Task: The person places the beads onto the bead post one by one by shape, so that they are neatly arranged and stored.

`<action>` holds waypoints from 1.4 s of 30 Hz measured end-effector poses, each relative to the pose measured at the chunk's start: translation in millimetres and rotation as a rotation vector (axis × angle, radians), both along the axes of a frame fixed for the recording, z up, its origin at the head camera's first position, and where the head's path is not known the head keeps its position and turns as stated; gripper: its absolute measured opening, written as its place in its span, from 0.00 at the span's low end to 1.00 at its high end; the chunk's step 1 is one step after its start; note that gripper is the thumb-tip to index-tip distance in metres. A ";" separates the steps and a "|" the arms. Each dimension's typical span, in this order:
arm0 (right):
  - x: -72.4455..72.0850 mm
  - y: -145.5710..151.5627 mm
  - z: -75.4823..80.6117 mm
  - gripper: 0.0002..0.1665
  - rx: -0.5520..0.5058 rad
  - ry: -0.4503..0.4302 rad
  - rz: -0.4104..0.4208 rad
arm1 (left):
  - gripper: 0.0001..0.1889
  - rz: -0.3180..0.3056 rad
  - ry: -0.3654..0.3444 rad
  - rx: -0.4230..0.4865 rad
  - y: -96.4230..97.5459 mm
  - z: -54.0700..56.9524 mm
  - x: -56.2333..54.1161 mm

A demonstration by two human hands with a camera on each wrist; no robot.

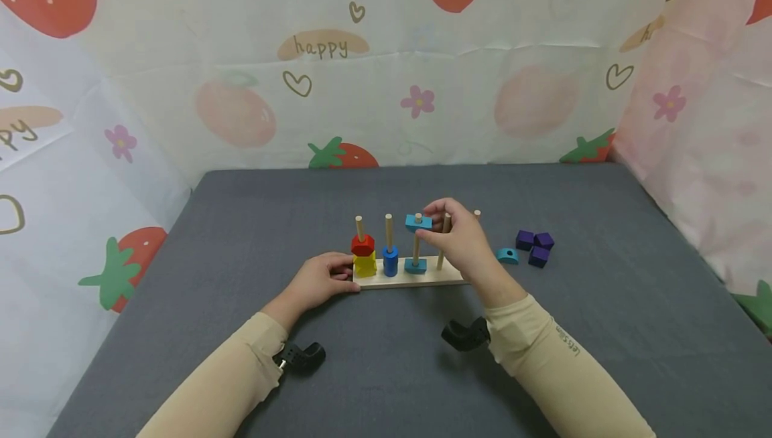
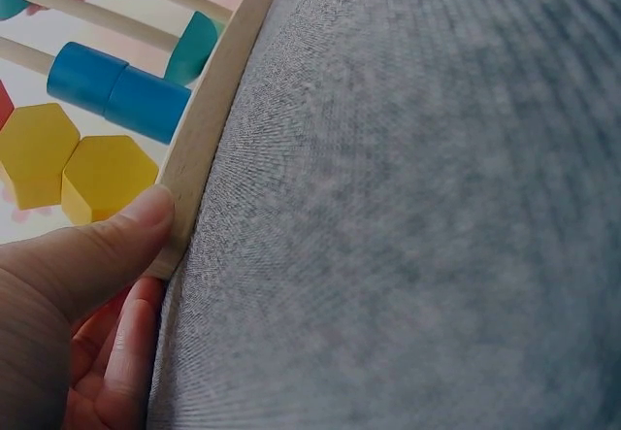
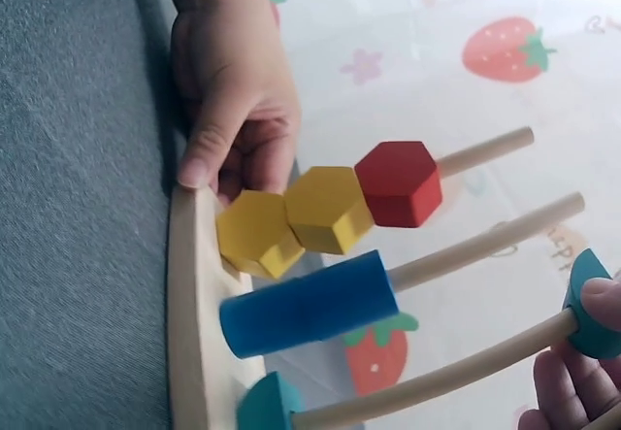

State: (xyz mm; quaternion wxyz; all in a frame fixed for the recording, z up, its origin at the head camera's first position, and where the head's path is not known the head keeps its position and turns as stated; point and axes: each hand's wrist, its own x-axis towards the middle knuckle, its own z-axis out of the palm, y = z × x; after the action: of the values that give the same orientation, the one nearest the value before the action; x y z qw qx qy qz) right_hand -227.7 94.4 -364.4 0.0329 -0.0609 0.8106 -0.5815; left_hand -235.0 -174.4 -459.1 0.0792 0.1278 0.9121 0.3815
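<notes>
My left hand (image 1: 315,282) grips the left end of a wooden peg board (image 1: 416,280), with the thumb on its front edge. In my right hand (image 1: 463,240), thumb and fingers pinch a teal half-round block (image 1: 411,224) at the top of the third peg, whose tip pokes through it. A second teal half-round block (image 1: 415,266) sits at the foot of that peg. On the leftmost peg a red hexagonal block (image 3: 400,185) tops two yellow hexagonal blocks (image 3: 328,210). Blue cylinders (image 2: 118,90) are stacked on the second peg. The right end of the board is hidden behind my right hand.
To the right of the board lie a loose teal half-round block (image 1: 507,256) and several purple blocks (image 1: 539,256) in a cluster. Black curved pieces (image 1: 466,334) stick out near both sleeves. A printed curtain (image 1: 386,110) stands behind the grey tabletop (image 1: 271,203).
</notes>
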 end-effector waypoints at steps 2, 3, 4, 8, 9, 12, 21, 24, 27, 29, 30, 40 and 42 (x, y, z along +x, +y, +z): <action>-0.1 -0.5 -3.3 0.18 -0.016 -0.020 -0.005 | 0.30 -0.001 0.003 -0.002 0.1 -0.1 -0.1; 0.1 -1.0 -4.8 0.18 -0.016 -0.030 -0.010 | 0.30 -0.001 0.003 -0.004 0.1 -0.1 -0.1; 0.4 -1.4 -6.3 0.18 -0.019 -0.043 -0.014 | 0.30 -0.002 0.003 -0.005 0.1 -0.1 -0.1; 1.2 -2.9 -14.1 0.17 -0.005 -0.081 -0.039 | 0.30 -0.001 0.000 -0.004 0.2 0.3 0.0; 1.2 -3.1 -16.4 0.16 -0.001 -0.084 -0.042 | 0.30 -0.002 0.000 -0.003 0.1 0.5 0.1; 0.4 -3.5 -24.3 0.16 0.012 -0.088 -0.047 | 0.30 0.001 -0.006 0.002 0.2 1.6 0.6; -1.1 -4.7 -45.8 0.17 0.014 -0.121 -0.058 | 0.30 -0.003 0.000 0.002 0.8 2.0 0.3; -1.1 -5.5 -52.2 0.17 0.021 -0.134 -0.063 | 0.30 0.000 0.003 0.003 0.6 1.6 0.3; -1.1 -6.3 -58.8 0.17 0.028 -0.147 -0.071 | 0.30 0.002 0.003 0.003 0.4 1.4 0.4; -1.2 -6.8 -62.9 0.17 0.037 -0.155 -0.080 | 0.30 0.001 0.002 0.001 0.3 1.2 0.5; -1.3 -6.8 -64.5 0.17 0.039 -0.158 -0.083 | 0.30 0.001 0.002 0.001 0.2 1.1 0.5; -2.2 -6.2 -69.8 0.16 0.074 -0.147 -0.080 | 0.30 -0.010 0.019 -0.010 0.2 1.2 0.4; -2.1 -5.8 -69.2 0.16 0.074 -0.146 -0.077 | 0.30 -0.011 0.016 -0.010 0.2 1.5 0.7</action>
State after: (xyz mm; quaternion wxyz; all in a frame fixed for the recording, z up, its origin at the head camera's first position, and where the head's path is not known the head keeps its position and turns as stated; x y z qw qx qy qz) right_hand -229.8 88.6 -433.6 0.0717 0.0141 0.8287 -0.5549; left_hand -234.3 -174.1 -457.6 0.0746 0.1356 0.9139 0.3752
